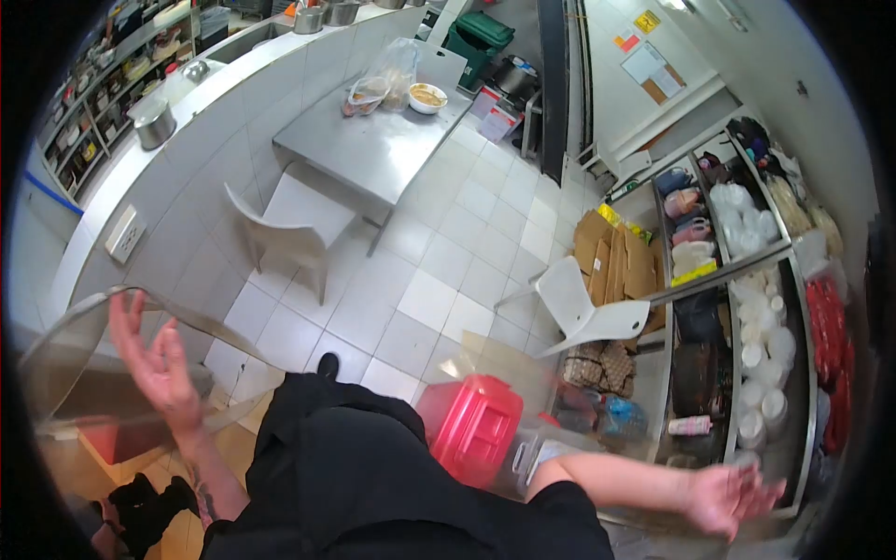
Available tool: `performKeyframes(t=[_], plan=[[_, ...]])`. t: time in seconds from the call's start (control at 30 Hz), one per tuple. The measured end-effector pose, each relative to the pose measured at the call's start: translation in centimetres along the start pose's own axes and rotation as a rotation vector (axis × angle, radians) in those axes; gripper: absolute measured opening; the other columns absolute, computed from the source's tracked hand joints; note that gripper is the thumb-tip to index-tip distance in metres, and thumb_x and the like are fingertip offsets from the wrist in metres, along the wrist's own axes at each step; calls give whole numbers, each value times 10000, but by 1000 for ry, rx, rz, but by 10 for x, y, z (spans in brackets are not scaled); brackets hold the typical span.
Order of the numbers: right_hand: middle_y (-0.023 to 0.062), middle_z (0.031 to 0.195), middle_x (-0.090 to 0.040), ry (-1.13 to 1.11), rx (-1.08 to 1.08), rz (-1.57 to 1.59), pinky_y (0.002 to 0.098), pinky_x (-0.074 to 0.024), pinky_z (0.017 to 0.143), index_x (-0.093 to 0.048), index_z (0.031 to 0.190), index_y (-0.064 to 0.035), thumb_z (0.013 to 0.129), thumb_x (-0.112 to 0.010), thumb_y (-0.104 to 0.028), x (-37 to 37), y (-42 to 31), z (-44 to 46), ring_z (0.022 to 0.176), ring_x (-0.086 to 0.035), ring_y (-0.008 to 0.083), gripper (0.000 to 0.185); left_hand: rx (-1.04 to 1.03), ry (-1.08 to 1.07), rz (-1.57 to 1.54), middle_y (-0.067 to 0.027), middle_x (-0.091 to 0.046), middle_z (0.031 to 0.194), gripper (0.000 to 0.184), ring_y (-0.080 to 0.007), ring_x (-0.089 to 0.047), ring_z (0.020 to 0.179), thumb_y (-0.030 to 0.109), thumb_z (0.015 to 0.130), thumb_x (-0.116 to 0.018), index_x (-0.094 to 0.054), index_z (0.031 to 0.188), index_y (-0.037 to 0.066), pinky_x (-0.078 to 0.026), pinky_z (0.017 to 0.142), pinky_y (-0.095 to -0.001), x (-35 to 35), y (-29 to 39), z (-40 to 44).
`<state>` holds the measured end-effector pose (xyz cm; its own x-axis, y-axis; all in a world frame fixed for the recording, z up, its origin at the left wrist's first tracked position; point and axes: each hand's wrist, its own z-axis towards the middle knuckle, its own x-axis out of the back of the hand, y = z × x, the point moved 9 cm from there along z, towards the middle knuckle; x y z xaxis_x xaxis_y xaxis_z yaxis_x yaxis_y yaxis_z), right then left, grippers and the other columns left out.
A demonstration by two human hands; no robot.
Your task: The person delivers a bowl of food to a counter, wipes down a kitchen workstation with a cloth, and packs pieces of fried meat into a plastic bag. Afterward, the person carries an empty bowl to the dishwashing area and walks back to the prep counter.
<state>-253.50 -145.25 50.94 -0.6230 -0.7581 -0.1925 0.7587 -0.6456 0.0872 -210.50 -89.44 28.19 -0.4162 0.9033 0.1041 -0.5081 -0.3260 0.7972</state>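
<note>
My left hand (161,362) is raised at the left with its fingers spread. Its fingertips meet the grey edge of a large see-through sheet (65,373), and I cannot tell whether they hook it. At the lower right my right hand (733,499) is stretched out, palm up, fingers apart and a little blurred. Nothing shows in it. It is nearest to the metal shelf, close to stacked white foam cups (763,415). A red plastic container (476,429) stands beside my black-clothed body, partly behind a clear, hazy layer.
A steel table (373,149) carries plastic bags (383,84) and a white bowl (427,98). White chairs (303,224) stand on the tiles. Flattened cardboard (611,261) leans by the right shelf. Another person's dark shoes (149,509) show at lower left.
</note>
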Motion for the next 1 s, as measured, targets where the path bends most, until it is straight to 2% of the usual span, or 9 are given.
performKeyframes(t=[0.07, 0.17, 0.33, 0.4, 0.5, 0.67, 0.73, 0.87, 1.0], plan=[[89, 1428, -472, 428, 220, -172, 224, -358, 394, -415, 1408, -60, 974, -419, -539, -8, -1, -25, 563, -511, 130, 646, -13, 111, 55, -139, -354, 1473, 573, -281, -389, 1332, 117, 946, -538, -305, 1461, 21, -398, 1014, -429, -17, 2, 41], [249, 1418, -435, 453, 29, -618, 461, -495, 898, -450, 1307, 75, 863, -521, -612, 48, 30, -64, 1005, -585, 326, 822, -135, 336, 22, -187, -430, 1401, 518, -322, -449, 1274, 48, 935, -511, -349, 1424, 2, -435, 993, -449, -23, -13, 112], [201, 1399, -477, 750, -849, -522, 382, -490, 867, -419, 1365, -12, 976, -404, -515, 235, 119, -222, 1001, -571, 235, 636, -1160, 782, -611, -135, -609, 1030, 91, -213, -579, 961, 64, 886, -544, -580, 968, 47, -530, 806, -352, -170, 84, 176], [132, 1272, -575, 861, -1033, -767, 333, -467, 835, -449, 1371, -50, 958, -494, -492, 243, 134, -288, 890, -571, 170, 607, -723, 541, -1105, -119, -564, 929, 290, -271, -586, 848, 286, 952, -489, -587, 935, 14, -551, 743, -364, -201, -70, 261], [105, 1114, -626, 792, -1386, -1189, 306, -494, 603, -487, 1315, -38, 972, -488, -474, 256, 165, -390, 727, -581, 179, 555, -213, -155, -101, -47, -621, 962, 231, -160, -587, 852, 251, 951, -555, -607, 1015, 35, -492, 745, -293, -532, -4, 216], [104, 1034, -607, -469, -2148, -1213, 328, -507, 569, -547, 1164, -15, 938, -557, -452, 257, 267, -588, 723, -604, 204, 492, -536, -1213, -33, -155, -512, 1334, 430, -355, -583, 1096, 126, 840, -627, -519, 1254, 88, -504, 889, -431, -812, -116, 5], [146, 1151, -607, -410, -2875, -752, 414, -512, 722, -522, 1280, -38, 934, -562, -380, 249, 311, -660, 833, -663, 264, 488, -469, -1614, 193, -175, -505, 1332, 442, -369, -551, 1138, 163, 861, -608, -525, 1285, 74, -467, 961, -424, -828, -236, -100], [179, 1005, -671, -1244, -2108, -816, 381, -513, 777, -598, 1218, -22, 919, -557, -372, 298, 497, -758, 865, -677, 241, 463, 536, -1468, 908, -205, -635, 1155, 410, -367, -596, 1092, 208, 811, -589, -616, 1187, 46, -483, 934, -441, -675, -472, -216], [172, 1021, -680, -993, -2109, -630, 329, -520, 776, -594, 1249, -31, 919, -558, -272, 251, 713, -733, 866, -673, 198, 410, 1002, -1762, 1288, -209, -671, 1083, 385, -349, -636, 1039, 253, 727, -614, -710, 1034, 41, -507, 873, -463, -530, -486, -283]])
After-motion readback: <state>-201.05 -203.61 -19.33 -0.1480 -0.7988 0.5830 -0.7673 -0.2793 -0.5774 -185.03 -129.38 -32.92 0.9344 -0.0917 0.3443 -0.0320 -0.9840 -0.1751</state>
